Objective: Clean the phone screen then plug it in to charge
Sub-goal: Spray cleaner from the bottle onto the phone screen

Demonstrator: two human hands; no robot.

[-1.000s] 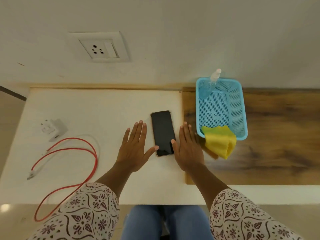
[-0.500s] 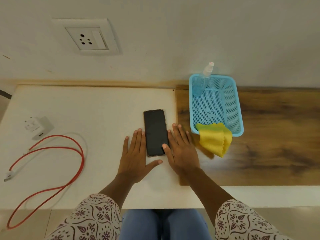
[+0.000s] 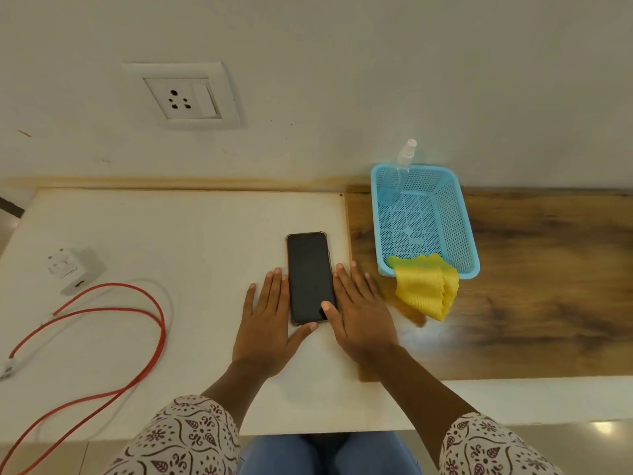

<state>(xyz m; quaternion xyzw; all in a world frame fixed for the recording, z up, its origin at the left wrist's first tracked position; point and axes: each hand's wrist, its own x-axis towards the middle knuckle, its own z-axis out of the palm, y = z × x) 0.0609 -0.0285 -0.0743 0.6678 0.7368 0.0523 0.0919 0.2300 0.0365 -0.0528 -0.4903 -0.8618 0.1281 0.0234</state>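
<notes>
A black phone lies screen up on the white tabletop. My left hand rests flat just left of it, thumb tip at its near edge. My right hand lies flat on its right side, thumb on the screen's near right corner. A yellow cloth hangs over the front rim of a blue basket, which holds a clear spray bottle. At the left lie a white charger plug and a red cable. A wall socket sits above.
A wooden board covers the right part of the table, under the basket. The table's front edge runs just above my knees. The cable's white connector lies at the far left edge.
The view has swung a little, so the scene sits differently in frame. Both hands stay flat beside the phone, nearly where they were.
</notes>
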